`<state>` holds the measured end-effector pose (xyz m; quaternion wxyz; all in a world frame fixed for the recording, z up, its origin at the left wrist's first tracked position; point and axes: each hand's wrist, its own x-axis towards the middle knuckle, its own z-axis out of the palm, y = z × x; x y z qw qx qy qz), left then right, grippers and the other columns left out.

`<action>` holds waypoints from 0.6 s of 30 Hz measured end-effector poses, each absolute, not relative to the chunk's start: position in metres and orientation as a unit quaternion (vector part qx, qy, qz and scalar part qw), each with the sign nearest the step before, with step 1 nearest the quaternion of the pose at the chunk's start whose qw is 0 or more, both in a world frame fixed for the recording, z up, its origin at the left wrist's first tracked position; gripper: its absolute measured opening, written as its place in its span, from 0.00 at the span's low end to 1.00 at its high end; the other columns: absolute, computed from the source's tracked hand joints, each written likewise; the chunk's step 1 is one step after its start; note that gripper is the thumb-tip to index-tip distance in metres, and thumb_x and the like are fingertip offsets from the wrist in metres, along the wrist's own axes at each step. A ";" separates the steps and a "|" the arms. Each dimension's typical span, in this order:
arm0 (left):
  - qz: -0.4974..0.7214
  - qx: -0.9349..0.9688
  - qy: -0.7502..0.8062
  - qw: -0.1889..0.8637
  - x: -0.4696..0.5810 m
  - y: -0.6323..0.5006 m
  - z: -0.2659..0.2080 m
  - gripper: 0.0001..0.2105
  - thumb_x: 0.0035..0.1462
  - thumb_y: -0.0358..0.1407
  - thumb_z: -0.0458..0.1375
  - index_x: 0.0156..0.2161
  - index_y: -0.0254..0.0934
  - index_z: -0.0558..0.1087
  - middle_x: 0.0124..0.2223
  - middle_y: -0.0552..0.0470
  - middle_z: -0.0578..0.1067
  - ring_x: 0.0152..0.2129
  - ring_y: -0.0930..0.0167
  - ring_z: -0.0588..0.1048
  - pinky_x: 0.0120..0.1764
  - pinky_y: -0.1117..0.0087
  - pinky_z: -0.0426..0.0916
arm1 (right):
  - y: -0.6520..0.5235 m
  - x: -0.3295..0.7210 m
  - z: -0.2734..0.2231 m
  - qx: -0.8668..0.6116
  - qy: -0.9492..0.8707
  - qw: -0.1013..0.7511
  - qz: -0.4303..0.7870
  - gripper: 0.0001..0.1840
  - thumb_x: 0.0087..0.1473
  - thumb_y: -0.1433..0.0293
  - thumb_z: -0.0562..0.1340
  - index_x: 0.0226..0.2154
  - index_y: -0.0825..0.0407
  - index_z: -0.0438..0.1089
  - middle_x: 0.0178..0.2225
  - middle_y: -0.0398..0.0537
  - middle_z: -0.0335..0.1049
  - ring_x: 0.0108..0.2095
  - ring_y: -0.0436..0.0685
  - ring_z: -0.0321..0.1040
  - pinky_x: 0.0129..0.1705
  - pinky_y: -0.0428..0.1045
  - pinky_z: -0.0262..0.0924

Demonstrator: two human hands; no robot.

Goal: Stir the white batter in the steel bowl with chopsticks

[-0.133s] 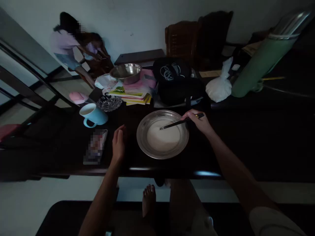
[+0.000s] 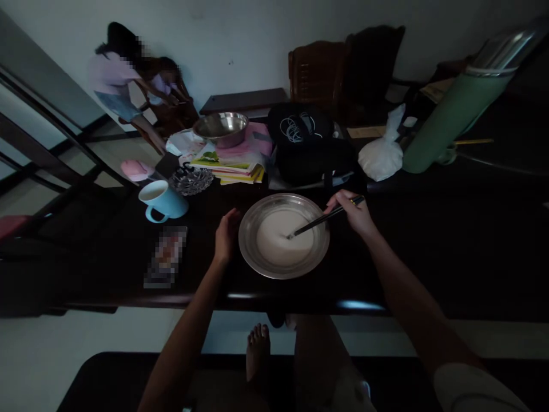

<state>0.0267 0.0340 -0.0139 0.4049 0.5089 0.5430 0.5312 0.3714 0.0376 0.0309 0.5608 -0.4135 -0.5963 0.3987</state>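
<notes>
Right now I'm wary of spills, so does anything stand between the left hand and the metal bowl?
Nothing visible does: the left hand is close beside the metal bowl, though whether they touch is hard to tell. The light-blue mug stands on the hand's other side.

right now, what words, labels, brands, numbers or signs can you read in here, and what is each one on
No text can be read anywhere in this view.
Books: any print is too small and dark to read.
Phone: blurred out, nothing readable.
Bowl, chopsticks, mug and flask: no lettering that I can make out.
</notes>
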 end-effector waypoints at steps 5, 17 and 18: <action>0.444 0.573 0.565 0.394 0.032 0.026 -0.016 0.33 0.63 0.59 0.46 0.56 0.33 0.74 0.57 0.42 0.76 0.57 0.58 0.71 0.62 0.56 0.61 | 0.037 0.370 0.030 -0.407 -0.634 0.524 0.397 0.24 0.56 0.47 0.62 0.28 0.49 0.77 0.27 0.46 0.80 0.34 0.57 0.78 0.41 0.51 0.69; 0.433 0.567 0.561 0.419 0.036 0.018 -0.005 0.38 0.58 0.64 0.47 0.51 0.29 0.77 0.49 0.40 0.80 0.51 0.56 0.75 0.56 0.57 0.65 | 0.038 0.372 0.031 -0.426 -0.616 0.547 0.374 0.25 0.56 0.46 0.62 0.27 0.49 0.76 0.25 0.46 0.78 0.32 0.57 0.77 0.40 0.52 0.70; 0.433 0.566 0.563 0.419 0.035 0.018 -0.006 0.38 0.58 0.64 0.47 0.51 0.29 0.77 0.49 0.40 0.81 0.50 0.56 0.75 0.56 0.57 0.65 | 0.038 0.372 0.032 -0.431 -0.603 0.556 0.376 0.25 0.56 0.45 0.61 0.26 0.49 0.76 0.24 0.45 0.78 0.29 0.57 0.76 0.38 0.52 0.70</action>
